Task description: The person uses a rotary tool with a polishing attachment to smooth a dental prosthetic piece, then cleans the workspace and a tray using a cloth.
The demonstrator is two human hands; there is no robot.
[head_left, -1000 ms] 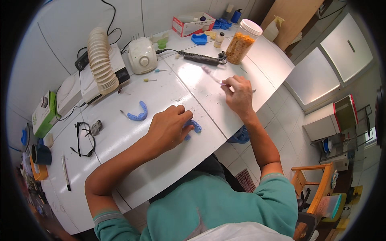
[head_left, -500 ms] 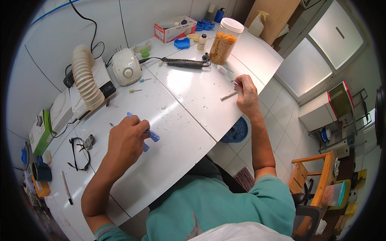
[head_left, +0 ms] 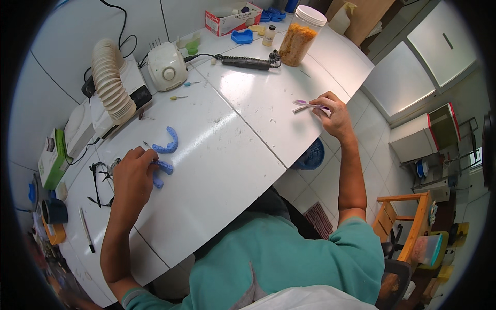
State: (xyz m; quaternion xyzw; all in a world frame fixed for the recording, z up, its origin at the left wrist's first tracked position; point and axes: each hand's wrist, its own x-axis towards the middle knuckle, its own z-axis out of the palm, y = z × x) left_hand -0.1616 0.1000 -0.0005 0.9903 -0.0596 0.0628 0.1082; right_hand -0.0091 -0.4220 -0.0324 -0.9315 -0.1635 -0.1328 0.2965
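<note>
On the white table (head_left: pixel 243 150), a red-and-white box (head_left: pixel 232 19) and orange-filled jar (head_left: pixel 300 37) stood far back. The left hand (head_left: pixel 133 178) gripped a blue dental tray (head_left: pixel 161 170) beside another blue tray (head_left: pixel 168 142); the right hand (head_left: pixel 335 111) pinched a thin purple tool (head_left: pixel 308 105).

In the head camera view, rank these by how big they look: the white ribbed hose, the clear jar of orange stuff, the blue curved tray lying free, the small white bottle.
1. White ribbed hose
2. Clear jar with orange contents
3. Blue curved tray
4. Small white bottle

The jar sits farther off, so its rank over the tray is less sure.

Two blue dental trays (head_left: pixel 166 143) (head_left: pixel 160 170) (arch-shaped), one lidded jar (head_left: pixel 302 35), one pair of glasses (head_left: pixel 101 183).
</note>
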